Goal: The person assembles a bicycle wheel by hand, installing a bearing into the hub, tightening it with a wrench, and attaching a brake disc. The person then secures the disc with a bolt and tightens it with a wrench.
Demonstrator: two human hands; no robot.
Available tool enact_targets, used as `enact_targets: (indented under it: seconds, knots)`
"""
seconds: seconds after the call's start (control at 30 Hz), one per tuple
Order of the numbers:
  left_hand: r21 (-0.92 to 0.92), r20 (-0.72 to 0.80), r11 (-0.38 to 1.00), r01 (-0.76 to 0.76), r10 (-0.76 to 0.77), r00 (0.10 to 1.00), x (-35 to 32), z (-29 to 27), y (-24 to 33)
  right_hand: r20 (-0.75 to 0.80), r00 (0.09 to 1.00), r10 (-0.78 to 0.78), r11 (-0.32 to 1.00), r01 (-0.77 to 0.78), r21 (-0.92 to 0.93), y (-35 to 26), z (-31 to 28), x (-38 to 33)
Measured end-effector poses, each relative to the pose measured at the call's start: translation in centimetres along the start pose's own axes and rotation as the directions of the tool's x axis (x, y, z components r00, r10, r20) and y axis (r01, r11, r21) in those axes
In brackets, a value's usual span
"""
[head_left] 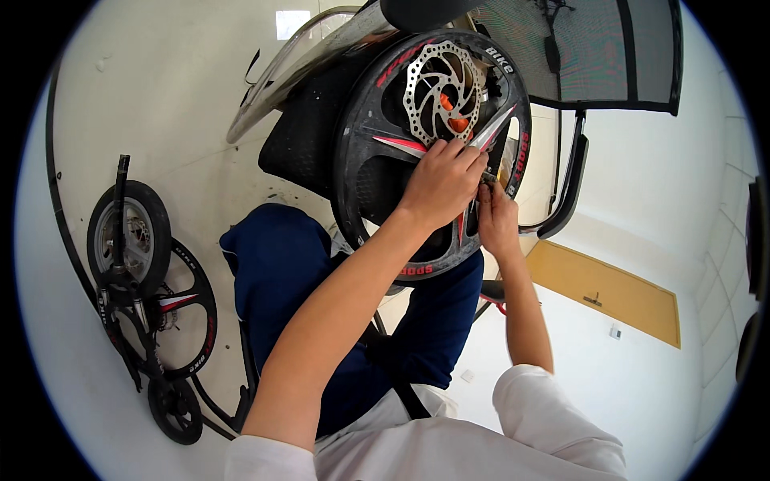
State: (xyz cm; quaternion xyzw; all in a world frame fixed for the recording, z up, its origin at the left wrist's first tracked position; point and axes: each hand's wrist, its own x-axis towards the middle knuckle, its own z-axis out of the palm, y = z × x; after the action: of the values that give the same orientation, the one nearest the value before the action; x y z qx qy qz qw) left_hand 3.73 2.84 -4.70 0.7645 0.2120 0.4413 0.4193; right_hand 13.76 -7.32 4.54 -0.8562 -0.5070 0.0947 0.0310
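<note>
A black bicycle wheel (348,172) with red and silver spoke trim stands in front of me, over my lap. Its silver brake disc (419,90) with cut-out vents faces me, and orange parts show behind it. My left hand (443,186) lies over the middle of the wheel below the disc, fingers curled in against a spoke. Just beside it, my right hand (499,215) is closed in a pinch at a small dark piece (488,177) near the hub. The fingertips of both hands are partly hidden, so I cannot make out that piece.
A dark mesh-back chair (593,52) stands behind the wheel, with a black seat (297,148) beside it. Several wheels and a black fork (120,216) lean at the left wall. A wooden door (605,293) is at the right.
</note>
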Motion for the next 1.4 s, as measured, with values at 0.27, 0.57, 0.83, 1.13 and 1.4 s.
enact_targets:
  seconds: [0.27,0.57,0.83,1.13,1.4]
  knots:
    - [-0.009,0.035,1.0,-0.016,0.016,0.999,0.4,-0.7,0.3,0.312,0.679,-0.665,0.664,0.728,-0.168,5.8,-3.8,5.2]
    - [-0.034,0.023,0.999,0.021,-0.021,1.0,0.6,-0.8,0.3,0.301,0.898,-0.321,0.938,0.259,0.229,2.4,-8.1,7.3]
    - [-0.023,0.016,1.0,0.015,-0.014,1.0,0.8,-0.6,0.5,0.466,0.843,-0.267,0.929,0.098,0.356,2.2,-6.2,7.9]
    - [-0.021,0.009,1.0,0.005,-0.004,1.0,0.9,-0.5,0.4,0.403,0.833,-0.379,0.925,0.36,0.125,2.1,-5.5,7.9]
    - [-0.035,0.003,0.999,0.011,-0.011,1.0,0.9,-0.5,0.5,0.476,0.654,-0.588,0.706,0.702,-0.095,2.9,-5.8,9.3]
